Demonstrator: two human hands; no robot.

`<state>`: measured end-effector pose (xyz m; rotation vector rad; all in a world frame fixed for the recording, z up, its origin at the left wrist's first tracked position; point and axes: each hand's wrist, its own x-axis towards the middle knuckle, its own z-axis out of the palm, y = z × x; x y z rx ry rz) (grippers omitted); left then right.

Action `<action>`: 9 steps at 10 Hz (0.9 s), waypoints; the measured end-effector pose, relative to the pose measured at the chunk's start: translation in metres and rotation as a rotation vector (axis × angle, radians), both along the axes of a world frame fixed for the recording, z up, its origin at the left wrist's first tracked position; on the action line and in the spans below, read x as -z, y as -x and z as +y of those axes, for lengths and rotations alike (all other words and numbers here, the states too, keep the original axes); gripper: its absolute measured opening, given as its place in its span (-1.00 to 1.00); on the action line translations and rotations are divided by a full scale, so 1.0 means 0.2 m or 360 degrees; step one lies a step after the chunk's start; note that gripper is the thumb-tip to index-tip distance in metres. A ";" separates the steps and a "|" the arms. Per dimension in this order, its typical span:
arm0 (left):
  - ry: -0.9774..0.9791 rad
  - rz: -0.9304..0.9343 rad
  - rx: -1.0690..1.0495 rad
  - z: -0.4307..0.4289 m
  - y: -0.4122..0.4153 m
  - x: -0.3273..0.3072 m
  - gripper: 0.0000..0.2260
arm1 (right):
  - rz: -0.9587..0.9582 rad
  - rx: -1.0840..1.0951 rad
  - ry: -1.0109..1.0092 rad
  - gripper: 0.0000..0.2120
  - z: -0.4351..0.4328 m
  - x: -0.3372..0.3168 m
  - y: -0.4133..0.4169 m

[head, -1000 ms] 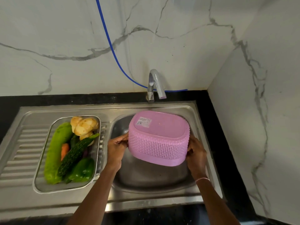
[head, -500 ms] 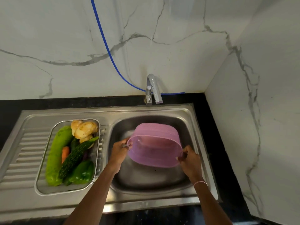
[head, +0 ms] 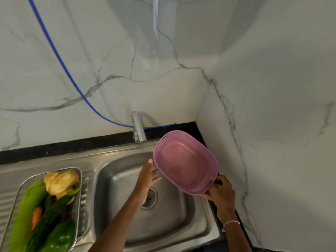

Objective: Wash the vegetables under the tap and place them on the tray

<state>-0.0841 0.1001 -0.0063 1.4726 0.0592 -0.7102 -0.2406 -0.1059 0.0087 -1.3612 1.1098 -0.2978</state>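
An empty pink plastic basket (head: 183, 162) is tilted with its inside facing me, above the sink's right rim. My right hand (head: 219, 191) grips its near rim. My left hand (head: 147, 176) is over the basin with straight fingers, just left of the basket's edge, touching or nearly touching it. A steel tray (head: 79, 180) on the drainboard holds the vegetables: a long light-green gourd (head: 27, 206), potatoes (head: 61, 181), a carrot (head: 36, 215), a dark bitter gourd (head: 52, 213) and a green capsicum (head: 60, 237). The tap (head: 138, 127) stands behind the basin; no water runs.
The steel sink basin (head: 112, 188) has a drain (head: 150, 197) at its middle. A blue hose (head: 60, 59) runs down the marble wall behind the tap. A marble side wall (head: 272, 142) stands close on the right, with a black counter strip (head: 54, 148) behind the sink.
The basket was turned from upside down to face me and moved up and right, out of the basin. My left hand let go of its rim. The camera tilted upward.
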 end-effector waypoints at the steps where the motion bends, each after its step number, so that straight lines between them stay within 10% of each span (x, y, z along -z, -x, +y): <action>1: 0.0100 0.0007 0.0164 -0.15 0.01 -0.04 -0.50 | -0.0077 0.0184 -0.0098 -0.68 -0.04 -0.04 -0.09; 7: 0.0003 -0.0195 0.0367 -0.45 -0.24 -0.16 -0.62 | -0.0477 0.0260 -0.0705 -0.78 -0.07 0.04 -0.51; 9: -0.0152 -0.0422 0.0302 -0.36 -0.17 -0.14 -0.57 | -0.0071 0.0267 0.0232 -0.84 -0.01 0.01 -0.46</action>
